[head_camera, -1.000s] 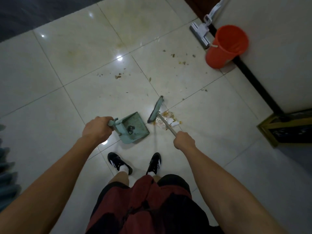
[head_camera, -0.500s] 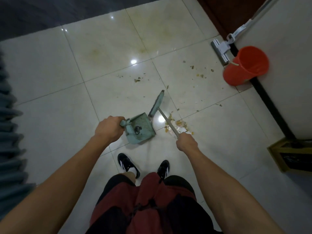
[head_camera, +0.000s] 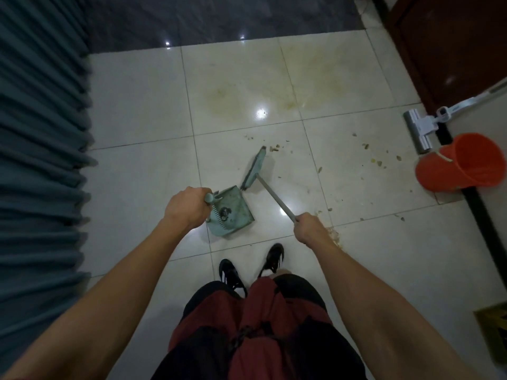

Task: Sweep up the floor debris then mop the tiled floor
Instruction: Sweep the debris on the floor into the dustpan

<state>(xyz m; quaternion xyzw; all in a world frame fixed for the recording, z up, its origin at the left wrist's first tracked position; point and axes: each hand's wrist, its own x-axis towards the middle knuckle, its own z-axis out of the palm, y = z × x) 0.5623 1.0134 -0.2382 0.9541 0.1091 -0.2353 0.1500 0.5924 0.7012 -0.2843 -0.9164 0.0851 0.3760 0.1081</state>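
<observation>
My left hand [head_camera: 186, 208] grips the handle of a teal dustpan [head_camera: 233, 212] that rests on the tiled floor just ahead of my feet. My right hand [head_camera: 310, 227] grips the metal shaft of a teal broom [head_camera: 253, 170], whose head stands on the floor beyond the pan's far corner. A swept pile of crumbs [head_camera: 333, 234] lies just right of my right hand, partly hidden by it. Loose crumbs [head_camera: 374, 160] are scattered on the tiles to the right, and some lie by the broom head. Yellowish stains [head_camera: 274, 91] mark the far tiles.
An orange bucket [head_camera: 463, 163] stands against the right wall with a flat mop [head_camera: 419, 130] leaning behind it. A blue-grey curtain [head_camera: 41, 160] hangs along the left. A dark wooden door [head_camera: 452, 45] is at the far right, dark flooring [head_camera: 219, 20] beyond the tiles.
The broom head has moved away from the crumb pile toward the far side of the dustpan. The pile now lies by my right hand. My view swung left, bringing the curtain in.
</observation>
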